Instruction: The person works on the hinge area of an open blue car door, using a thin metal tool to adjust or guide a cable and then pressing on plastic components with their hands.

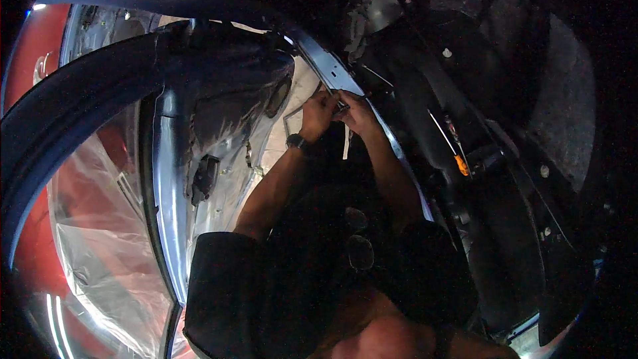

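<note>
Head view showed left hand and right hand close together by the blue edge; I couldn't tell their grip. Steady, gentle work seemed best.

door blocks L, sill R — room btwn

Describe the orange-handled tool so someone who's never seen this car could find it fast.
Find the blue metal edge beside the person's right hand, then look right, into the dark car interior. There lies the orange-handled tool, its thin shaft slanting toward the upper left. Its bright orange handle sets it apart from the darker tool beside it.
</note>
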### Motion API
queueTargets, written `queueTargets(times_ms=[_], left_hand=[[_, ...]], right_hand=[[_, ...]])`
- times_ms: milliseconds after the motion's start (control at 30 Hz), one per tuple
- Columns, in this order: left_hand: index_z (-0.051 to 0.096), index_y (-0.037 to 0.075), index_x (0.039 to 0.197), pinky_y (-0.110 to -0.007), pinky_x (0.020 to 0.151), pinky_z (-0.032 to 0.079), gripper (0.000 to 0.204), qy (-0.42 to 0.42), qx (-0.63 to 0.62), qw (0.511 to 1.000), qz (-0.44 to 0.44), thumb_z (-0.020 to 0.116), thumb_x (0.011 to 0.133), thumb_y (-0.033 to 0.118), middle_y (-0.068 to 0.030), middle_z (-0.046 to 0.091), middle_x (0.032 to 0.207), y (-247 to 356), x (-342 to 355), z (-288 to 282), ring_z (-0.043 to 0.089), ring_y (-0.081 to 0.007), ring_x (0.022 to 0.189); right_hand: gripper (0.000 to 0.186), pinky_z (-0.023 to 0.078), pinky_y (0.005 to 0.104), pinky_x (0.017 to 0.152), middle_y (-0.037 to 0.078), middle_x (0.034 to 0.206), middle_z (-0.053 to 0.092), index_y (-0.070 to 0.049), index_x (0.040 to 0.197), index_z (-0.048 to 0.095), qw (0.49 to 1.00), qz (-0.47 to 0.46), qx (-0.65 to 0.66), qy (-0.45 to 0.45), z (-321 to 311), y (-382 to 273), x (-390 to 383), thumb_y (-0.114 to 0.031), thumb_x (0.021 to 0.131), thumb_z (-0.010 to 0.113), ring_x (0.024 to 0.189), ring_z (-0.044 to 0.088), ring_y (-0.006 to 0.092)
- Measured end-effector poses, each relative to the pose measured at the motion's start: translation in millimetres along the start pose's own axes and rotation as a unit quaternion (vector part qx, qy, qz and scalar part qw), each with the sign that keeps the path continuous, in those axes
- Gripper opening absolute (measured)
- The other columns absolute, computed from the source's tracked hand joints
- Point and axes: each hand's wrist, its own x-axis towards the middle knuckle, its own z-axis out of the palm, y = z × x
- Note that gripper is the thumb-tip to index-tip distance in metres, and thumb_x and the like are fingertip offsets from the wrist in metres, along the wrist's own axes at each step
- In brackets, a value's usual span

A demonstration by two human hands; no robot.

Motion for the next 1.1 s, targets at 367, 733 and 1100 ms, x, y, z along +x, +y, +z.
queueTargets(times_ms=[367,733,1100], left_hand=[[0.065,-0.001,0.090,-0.034,0.063,0.049,0.032,-0.006,0.022,0.999,-0.028,0.059,0.089,0.030,-0.0131,0.067,0.077,-11,10,9,0.064,-0.0199,0.068],[0.065,0.000,0.088,-0.035,0.063,0.048,0.033,0.002,0.062,0.998,-0.016,0.058,0.089,0.033,-0.0150,0.066,0.077,-9,14,7,0.063,-0.0236,0.067],[0.065,-0.003,0.084,-0.035,0.058,0.048,0.036,-0.016,0.105,0.993,0.056,0.056,0.090,0.032,-0.0136,0.066,0.071,3,7,5,0.063,-0.0205,0.063]], right_hand=[[0.020,0.055,0.0346,0.056,0.002,0.088,0.065,-0.009,0.101,0.064,0.998,-0.008,0.045,-0.036,-12,2,5,-0.025,0.094,0.055,0.072,0.064,0.0179],[0.017,0.053,0.0341,0.054,0.001,0.084,0.063,-0.008,0.099,0.063,0.997,0.011,0.080,-0.017,-1,-1,7,-0.022,0.093,0.056,0.070,0.062,0.0171],[0.017,0.054,0.0421,0.064,0.003,0.085,0.063,-0.008,0.097,0.063,0.996,0.017,0.077,-0.038,-22,6,12,-0.022,0.093,0.055,0.077,0.062,0.0211]])
